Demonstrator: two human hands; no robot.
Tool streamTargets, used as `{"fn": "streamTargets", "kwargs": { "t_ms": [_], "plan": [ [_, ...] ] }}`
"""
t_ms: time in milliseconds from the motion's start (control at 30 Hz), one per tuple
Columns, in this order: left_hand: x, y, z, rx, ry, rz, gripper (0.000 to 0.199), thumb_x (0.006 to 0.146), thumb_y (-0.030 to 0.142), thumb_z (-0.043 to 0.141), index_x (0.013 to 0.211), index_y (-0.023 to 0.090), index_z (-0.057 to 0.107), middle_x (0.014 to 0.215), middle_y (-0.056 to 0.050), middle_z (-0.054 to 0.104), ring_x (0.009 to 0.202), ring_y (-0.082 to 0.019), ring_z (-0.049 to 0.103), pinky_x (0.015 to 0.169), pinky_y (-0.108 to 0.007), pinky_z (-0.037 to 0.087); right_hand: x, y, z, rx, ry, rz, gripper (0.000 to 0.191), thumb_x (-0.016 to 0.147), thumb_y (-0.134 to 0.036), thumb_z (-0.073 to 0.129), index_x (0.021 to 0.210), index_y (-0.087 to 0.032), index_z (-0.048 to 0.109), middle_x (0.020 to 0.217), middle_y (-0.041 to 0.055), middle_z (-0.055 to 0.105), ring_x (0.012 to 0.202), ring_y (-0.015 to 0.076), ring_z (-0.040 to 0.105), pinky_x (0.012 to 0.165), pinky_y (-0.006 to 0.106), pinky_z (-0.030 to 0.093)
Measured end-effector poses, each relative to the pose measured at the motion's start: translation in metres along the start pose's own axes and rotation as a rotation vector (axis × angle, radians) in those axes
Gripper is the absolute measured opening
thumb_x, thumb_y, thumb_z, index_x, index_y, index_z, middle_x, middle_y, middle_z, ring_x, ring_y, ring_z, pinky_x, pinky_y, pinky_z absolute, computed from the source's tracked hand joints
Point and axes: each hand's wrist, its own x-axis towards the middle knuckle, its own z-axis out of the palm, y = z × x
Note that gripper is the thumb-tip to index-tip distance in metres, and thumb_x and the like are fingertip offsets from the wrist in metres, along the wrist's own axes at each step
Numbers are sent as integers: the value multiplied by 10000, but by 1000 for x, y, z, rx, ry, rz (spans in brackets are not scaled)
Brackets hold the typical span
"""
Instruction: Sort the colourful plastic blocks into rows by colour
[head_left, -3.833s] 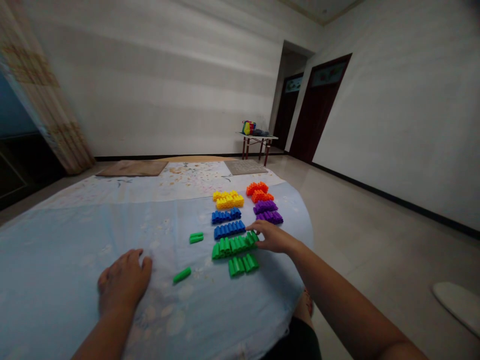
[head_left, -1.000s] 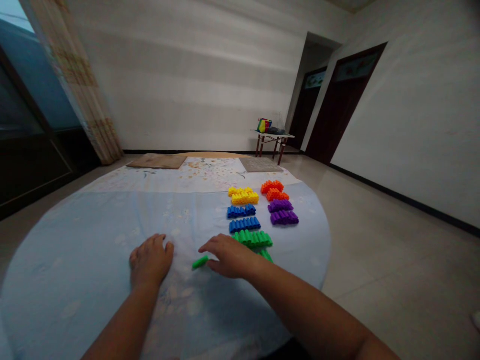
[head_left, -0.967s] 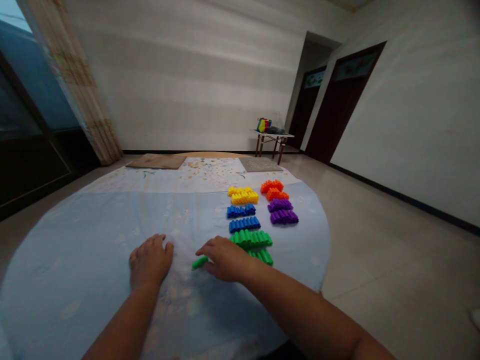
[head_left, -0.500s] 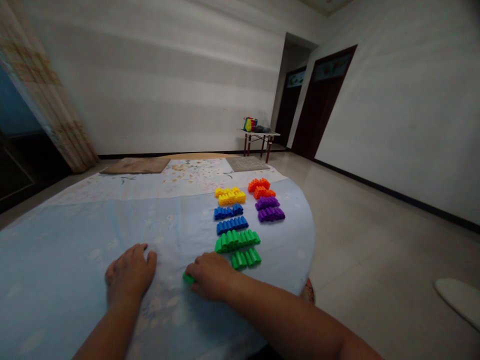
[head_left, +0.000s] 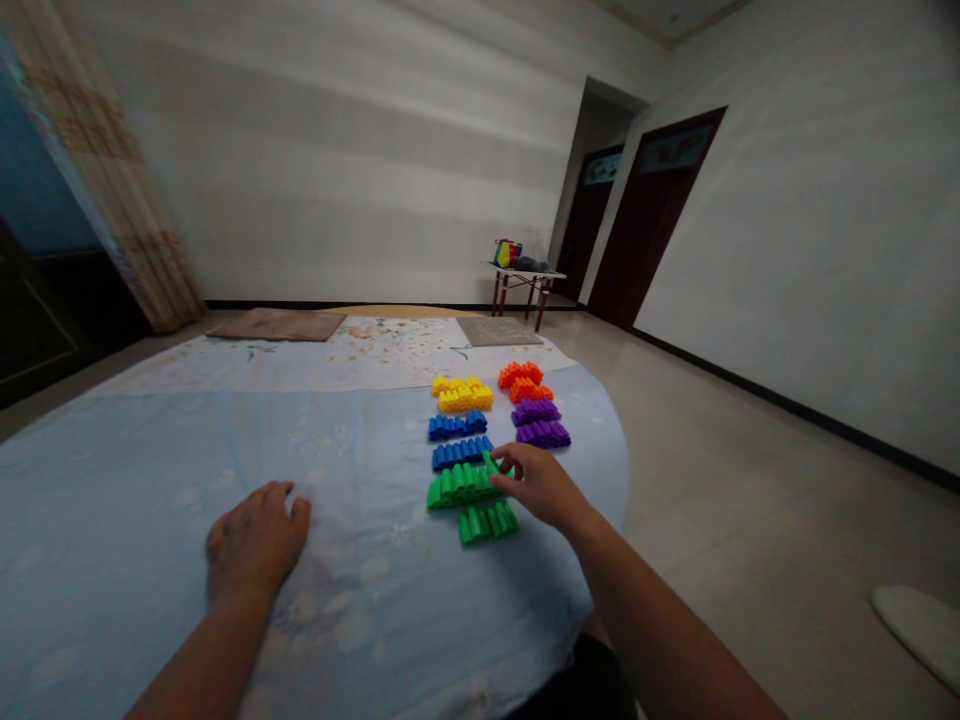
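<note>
My right hand [head_left: 534, 482] is closed in a pinch on a small green tube [head_left: 490, 461] at the right end of the longer green row [head_left: 457, 486]. The fingers partly hide that end. A shorter green row [head_left: 487, 523] lies just nearer to me. Flat on the light blue tablecloth [head_left: 360, 560], my left hand [head_left: 259, 540] rests with its thumb apart, holding nothing. Beyond the green pieces are two blue rows [head_left: 460, 453] and yellow stacks [head_left: 465, 399]. To their right lie purple rows [head_left: 543, 434] and orange stacks [head_left: 530, 390].
At the table's far side lie a brown mat [head_left: 281, 324] and a grey mat [head_left: 499, 331]. The round table's edge curves close by on the right. A small side table [head_left: 525, 272] with a colourful bag [head_left: 507, 253] stands by the far wall.
My right hand has moved away from me and to the right, from the bare cloth to the longer green row, with a green tube in it. My left hand has hardly moved.
</note>
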Motion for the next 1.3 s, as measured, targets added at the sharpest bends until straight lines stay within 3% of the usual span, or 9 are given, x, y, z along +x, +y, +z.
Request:
{"fn": "streamTargets", "kwargs": {
  "t_ms": [233, 633, 900, 1033, 1200, 1300],
  "plan": [
    [-1, 3, -4, 9, 3, 7, 523, 867, 403, 185, 1185, 143, 507, 1242, -123, 539, 1145, -273, 481, 1006, -457, 316, 7, 8, 9, -92, -154, 34, 280, 746, -258, 669, 1017, -191, 653, 844, 18, 676, 730, 142, 583, 658, 239, 401],
    [0, 3, -4, 36, -7, 10, 534, 868, 417, 186, 1183, 138, 515, 1218, -129, 552, 1106, -281, 504, 981, -447, 348, 15, 8, 16, -115, -183, 11, 325, 745, -257, 686, 1056, -175, 647, 853, 31, 674, 757, 151, 583, 673, 246, 396],
    [2, 2, -4, 63, -16, 16, 539, 871, 418, 181, 1184, 134, 515, 1237, -140, 540, 1115, -289, 503, 982, -446, 352, -5, 7, -1, 14, -49, 11, 217, 810, -279, 613, 996, -176, 651, 783, 6, 649, 681, 116, 561, 662, 231, 406],
    [2, 3, -5, 52, -33, 2, 505, 871, 402, 220, 1197, 135, 500, 1255, -140, 531, 1132, -288, 491, 995, -448, 337, -23, 15, -4, -31, -146, 62, 142, 775, -258, 639, 893, -183, 659, 767, 1, 650, 669, 119, 555, 629, 226, 388],
    [3, 1, -4, 67, -33, 1, 462, 863, 385, 277, 1186, 148, 506, 1250, -124, 542, 1131, -270, 495, 994, -430, 335, -37, 31, 4, -108, -259, 142, 272, 711, -259, 683, 974, -201, 644, 848, 13, 665, 727, 137, 581, 647, 228, 386],
    [4, 0, -2, 87, -12, 18, 461, 862, 391, 272, 1173, 150, 512, 1219, -119, 561, 1089, -269, 522, 972, -420, 357, -38, 34, 11, -95, -282, 141, 247, 718, -240, 662, 963, -209, 646, 851, 13, 668, 756, 146, 593, 661, 227, 389]
  ]
}}
